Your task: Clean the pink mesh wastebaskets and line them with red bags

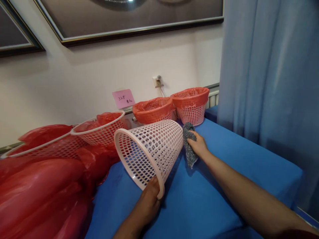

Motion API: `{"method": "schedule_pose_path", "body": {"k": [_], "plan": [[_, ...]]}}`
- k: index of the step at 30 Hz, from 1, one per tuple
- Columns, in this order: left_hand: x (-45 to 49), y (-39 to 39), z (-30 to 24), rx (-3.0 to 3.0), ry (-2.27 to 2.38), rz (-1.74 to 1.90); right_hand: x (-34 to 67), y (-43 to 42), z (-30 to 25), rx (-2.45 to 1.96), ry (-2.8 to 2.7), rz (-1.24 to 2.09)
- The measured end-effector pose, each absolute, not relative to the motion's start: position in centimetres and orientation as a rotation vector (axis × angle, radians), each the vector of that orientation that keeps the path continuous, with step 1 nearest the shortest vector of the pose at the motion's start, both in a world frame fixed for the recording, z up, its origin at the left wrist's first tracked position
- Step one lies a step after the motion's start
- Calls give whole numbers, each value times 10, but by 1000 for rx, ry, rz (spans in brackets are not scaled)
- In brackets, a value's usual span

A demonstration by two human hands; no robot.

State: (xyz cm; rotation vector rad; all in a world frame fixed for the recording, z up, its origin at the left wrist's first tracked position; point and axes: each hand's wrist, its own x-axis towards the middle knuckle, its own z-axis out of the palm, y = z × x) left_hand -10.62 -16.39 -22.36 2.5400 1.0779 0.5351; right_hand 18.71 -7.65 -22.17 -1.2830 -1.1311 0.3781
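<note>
A white perforated plastic wastebasket (159,139) lies tilted on its side above the blue-covered table, its mouth facing me and to the left. My left hand (148,200) is closed on its rim at the lower edge, with some fingers hidden inside the mouth. At the basket's bottom end, my right hand (198,145) grips a grey speckled cloth (189,151). The cloth is against or very near the base; I cannot tell which. Part of the cloth hangs down below the fingers.
Two baskets with red liners, one in the middle (152,111) and one at right (191,111), stand by the wall. More lined baskets (99,131) and loose red bags (47,189) fill the left. A blue curtain (269,73) hangs right of the blue table (211,192).
</note>
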Motion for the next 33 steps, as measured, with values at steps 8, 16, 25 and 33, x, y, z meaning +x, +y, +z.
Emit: {"method": "schedule_pose_path", "body": {"k": [8, 16, 25, 33], "plan": [[-96, -170, -206, 2329, 1052, 669, 138, -166, -195, -477, -1792, 145], [-110, -183, -203, 2155, 1034, 880, 137, -153, -203, -572, -1808, 144], [-99, -183, -202, 2462, 1077, 484, 178, -101, -210, -1155, -1248, 299], [-86, -180, -190, 2358, 1030, 633, 133, -168, -200, -481, -1769, 124]]}}
